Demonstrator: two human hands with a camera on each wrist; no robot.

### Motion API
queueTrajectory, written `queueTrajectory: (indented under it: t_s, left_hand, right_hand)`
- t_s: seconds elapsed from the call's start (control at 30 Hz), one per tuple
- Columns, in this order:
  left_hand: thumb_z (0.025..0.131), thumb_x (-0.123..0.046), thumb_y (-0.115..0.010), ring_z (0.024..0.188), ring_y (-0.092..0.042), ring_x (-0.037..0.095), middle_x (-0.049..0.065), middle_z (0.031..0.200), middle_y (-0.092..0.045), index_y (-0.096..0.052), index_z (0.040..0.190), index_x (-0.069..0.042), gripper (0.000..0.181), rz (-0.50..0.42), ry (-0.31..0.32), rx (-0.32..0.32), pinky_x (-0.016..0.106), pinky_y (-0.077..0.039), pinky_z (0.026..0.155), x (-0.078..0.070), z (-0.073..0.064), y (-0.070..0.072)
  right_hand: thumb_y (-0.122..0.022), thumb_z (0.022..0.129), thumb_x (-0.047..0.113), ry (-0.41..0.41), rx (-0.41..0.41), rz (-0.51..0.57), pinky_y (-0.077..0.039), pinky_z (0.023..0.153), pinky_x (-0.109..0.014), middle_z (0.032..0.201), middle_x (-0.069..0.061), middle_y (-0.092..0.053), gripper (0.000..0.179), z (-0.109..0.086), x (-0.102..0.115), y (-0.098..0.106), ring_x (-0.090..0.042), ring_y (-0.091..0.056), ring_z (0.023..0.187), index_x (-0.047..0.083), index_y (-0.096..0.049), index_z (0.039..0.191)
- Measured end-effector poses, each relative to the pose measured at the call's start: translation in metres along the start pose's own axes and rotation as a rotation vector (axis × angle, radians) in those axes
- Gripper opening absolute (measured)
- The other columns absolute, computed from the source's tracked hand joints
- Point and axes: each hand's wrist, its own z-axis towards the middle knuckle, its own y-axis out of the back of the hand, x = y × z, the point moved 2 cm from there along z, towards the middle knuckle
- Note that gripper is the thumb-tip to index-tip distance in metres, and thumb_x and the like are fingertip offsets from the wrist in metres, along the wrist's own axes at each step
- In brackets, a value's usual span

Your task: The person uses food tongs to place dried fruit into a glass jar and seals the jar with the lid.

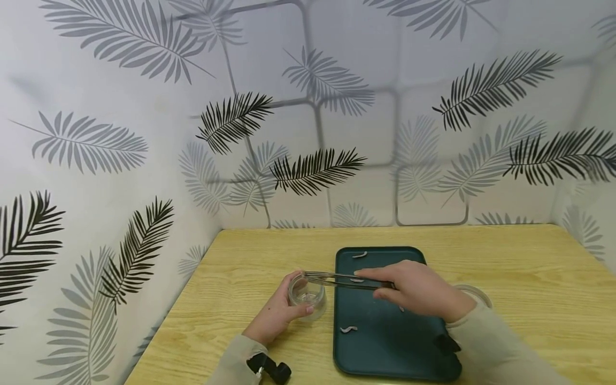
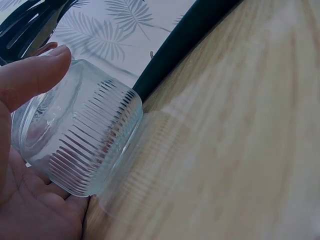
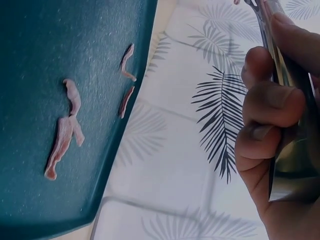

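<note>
In the head view, a clear glass jar (image 1: 313,307) is held by the left hand (image 1: 276,315), fingers and thumb curled round its sides, just left of a dark green tray (image 1: 380,347) on the wood-grained table (image 1: 240,272). And above the tray, metal tongs (image 1: 341,282) are gripped by the right hand (image 1: 416,291), and their far end is brought right to the jar's rim; whether the glass is touched cannot be told. Pale strips (image 1: 348,329) are scattered about the tray, and a round clear rim (image 1: 476,291) is partly hidden behind the right wrist. Over to the left wrist view: the jar's ribbed wall is seen side-on, its mouth clasped by the thumb, its base placed close by the table, contact unclear. The slotted end of the tongs is glimpsed at the upper left, with something reddish beside it. Now the right wrist view: the tongs' handle is wrapped by curled fingers and pressed by the thumb, while pinkish, streaked strips are laid out on the tray, two near its edge.
</note>
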Motion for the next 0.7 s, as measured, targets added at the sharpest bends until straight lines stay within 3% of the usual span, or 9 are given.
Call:
queueTrajectory:
  t_s: [0.47, 0.7]
  left_hand:
    - [0.09, -0.026, -0.08, 0.144, -0.036, 0.024, 0.004, 0.156, -0.04, -0.03, 0.156, -0.027, 0.083, 0.016, -0.022, 0.0, 0.048, -0.032, 0.113, 0.003, 0.001, 0.0]
    - [0.09, -0.027, -0.079, 0.145, -0.034, 0.025, 0.005, 0.157, -0.039, -0.026, 0.159, -0.019, 0.088, 0.024, -0.027, 0.002, 0.05, -0.029, 0.115, 0.001, 0.001, 0.0]
  right_hand:
    - [-0.064, 0.097, 0.045, -0.027, 0.017, 0.019, -0.041, 0.055, -0.027, 0.068, 0.017, -0.054, 0.056, 0.001, -0.001, -0.002, -0.002, -0.042, 0.049, 0.037, -0.048, 0.151]
    - [-0.065, 0.098, 0.042, -0.042, 0.036, 0.053, -0.043, 0.054, -0.027, 0.073, 0.021, -0.058, 0.057, -0.01, -0.008, -0.001, 0.0, -0.052, 0.054, 0.033, -0.048, 0.152]
